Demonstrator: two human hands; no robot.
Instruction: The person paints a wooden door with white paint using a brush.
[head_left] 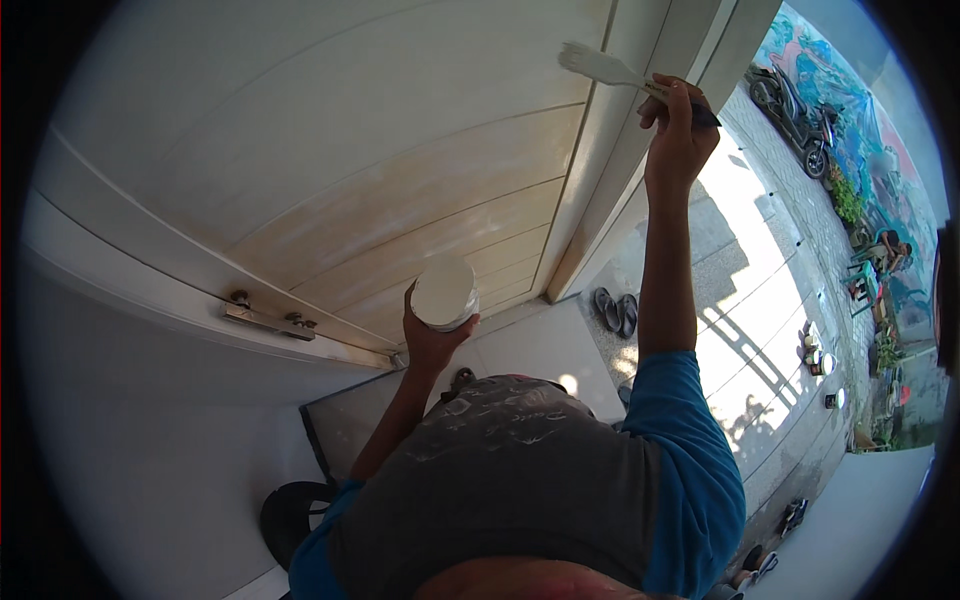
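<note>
My right hand (682, 130) is raised at the upper right, its fingers closed round the handle of a paintbrush (610, 68). White paint covers the bristles, which point left toward a panelled door (400, 130); whether they touch it I cannot tell. Lower down, my left hand (432, 345) grips a small round tub (445, 292) with a whitish top, held in front of my chest. The door's upper part is white, while its lower boards show a patchy yellowish tone.
A metal door handle (270, 320) juts out at the left. Dark sandals (615, 312) lie on the floor by the door frame (600, 200). Outside at the right are paint containers (822, 364), a parked motorbike (795, 120) and a seated person (885, 252) near a painted wall.
</note>
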